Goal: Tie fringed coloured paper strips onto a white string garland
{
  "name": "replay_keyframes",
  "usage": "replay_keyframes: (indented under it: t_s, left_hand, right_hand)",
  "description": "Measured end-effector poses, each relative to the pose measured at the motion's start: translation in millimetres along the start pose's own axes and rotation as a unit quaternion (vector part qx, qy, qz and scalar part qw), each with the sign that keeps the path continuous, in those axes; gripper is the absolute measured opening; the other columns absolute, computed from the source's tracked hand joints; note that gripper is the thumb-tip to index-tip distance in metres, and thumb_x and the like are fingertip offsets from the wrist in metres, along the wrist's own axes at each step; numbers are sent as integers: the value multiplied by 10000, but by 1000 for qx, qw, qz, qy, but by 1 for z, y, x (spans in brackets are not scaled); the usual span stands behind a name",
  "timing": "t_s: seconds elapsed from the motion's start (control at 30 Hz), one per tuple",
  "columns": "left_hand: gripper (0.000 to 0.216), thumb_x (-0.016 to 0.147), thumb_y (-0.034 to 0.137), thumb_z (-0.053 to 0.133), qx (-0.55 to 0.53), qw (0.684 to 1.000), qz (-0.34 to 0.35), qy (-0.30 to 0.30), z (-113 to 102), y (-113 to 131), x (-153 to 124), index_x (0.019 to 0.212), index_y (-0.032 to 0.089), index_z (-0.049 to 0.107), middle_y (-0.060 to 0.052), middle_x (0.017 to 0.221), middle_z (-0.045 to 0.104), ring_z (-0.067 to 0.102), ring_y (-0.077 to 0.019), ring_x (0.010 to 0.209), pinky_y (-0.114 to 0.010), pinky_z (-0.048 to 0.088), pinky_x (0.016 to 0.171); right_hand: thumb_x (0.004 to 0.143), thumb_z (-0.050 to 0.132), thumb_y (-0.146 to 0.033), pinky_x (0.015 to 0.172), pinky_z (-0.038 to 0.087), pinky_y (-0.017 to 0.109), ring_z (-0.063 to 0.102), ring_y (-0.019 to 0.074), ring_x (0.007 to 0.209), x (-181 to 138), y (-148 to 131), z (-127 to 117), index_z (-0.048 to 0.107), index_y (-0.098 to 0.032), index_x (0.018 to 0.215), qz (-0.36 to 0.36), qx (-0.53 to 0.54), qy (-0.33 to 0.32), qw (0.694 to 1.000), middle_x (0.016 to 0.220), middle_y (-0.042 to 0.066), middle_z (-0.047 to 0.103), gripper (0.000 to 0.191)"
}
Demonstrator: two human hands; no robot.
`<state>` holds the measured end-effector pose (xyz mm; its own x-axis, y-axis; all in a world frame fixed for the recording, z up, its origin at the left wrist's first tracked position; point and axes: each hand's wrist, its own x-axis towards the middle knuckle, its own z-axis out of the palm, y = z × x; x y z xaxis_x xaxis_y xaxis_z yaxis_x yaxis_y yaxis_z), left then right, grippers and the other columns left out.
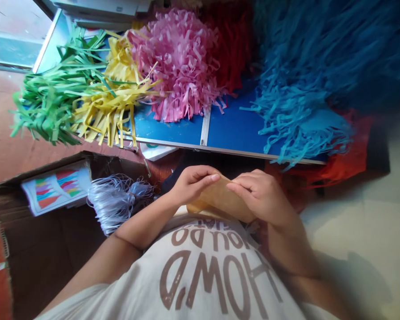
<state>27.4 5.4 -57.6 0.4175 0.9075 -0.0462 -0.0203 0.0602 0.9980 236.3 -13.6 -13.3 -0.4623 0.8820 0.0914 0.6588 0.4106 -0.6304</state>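
Observation:
Close to my chest, both hands hold a tan, flat piece of paper or card (224, 198). My left hand (191, 183) curls over its left end, fingers closed on the top edge. My right hand (260, 195) pinches the right part, fingertips meeting the left hand's at the top edge. The lower part of the piece is hidden behind my hands and white printed shirt.
A blue table (233, 129) ahead carries heaps of shredded paper strips: green (50, 102), yellow (116, 98), pink (183, 62), red (233, 44) and blue (296, 89). At left an open cardboard box (36, 249) holds a printed packet (55, 186) and a silvery string bundle (116, 200).

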Motion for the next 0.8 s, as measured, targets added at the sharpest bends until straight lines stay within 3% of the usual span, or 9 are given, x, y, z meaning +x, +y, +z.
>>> replay_keyframes:
  t_s: [0.13,0.27,0.43,0.63,0.8]
  left_hand:
    - [256,910,384,665,63,993,98,-13,-1,2,1,870,164,788,-88,814,766,692,-168,732,-251,529,668]
    - [145,884,279,699,98,975,184,76,-14,0,-1,809,190,784,-65,766,761,688,-149,690,-235,522,648]
    - [287,824,402,762,58,986,96,123,-26,-9,1,665,165,731,-32,639,680,602,-125,584,-230,446,542]
    - [431,748,482,809,-72,982,-41,171,-19,-16,1,556,146,619,19,534,514,472,-84,493,-212,359,462]
    - [460,696,469,848,-119,975,-83,170,-15,-13,-3,521,136,584,35,505,466,421,-57,460,-185,326,434]
  right_hand:
    - [986,564,-287,724,394,294,673,145,711,0,2,3,708,-199,765,-6,-3,18,1000,762,12,748,278]
    - [954,613,-309,708,429,279,672,148,692,-13,18,2,734,-227,757,34,14,24,999,774,1,766,246]
    - [942,613,-365,651,471,252,654,150,659,-32,36,-7,717,-217,731,105,82,6,991,740,7,741,278]
    - [945,584,-425,557,446,247,596,142,579,-41,36,-16,672,-202,663,153,98,58,982,636,4,667,371]
    - [952,570,-453,540,439,250,566,140,566,-51,37,-16,661,-203,661,166,109,114,973,611,2,629,394]
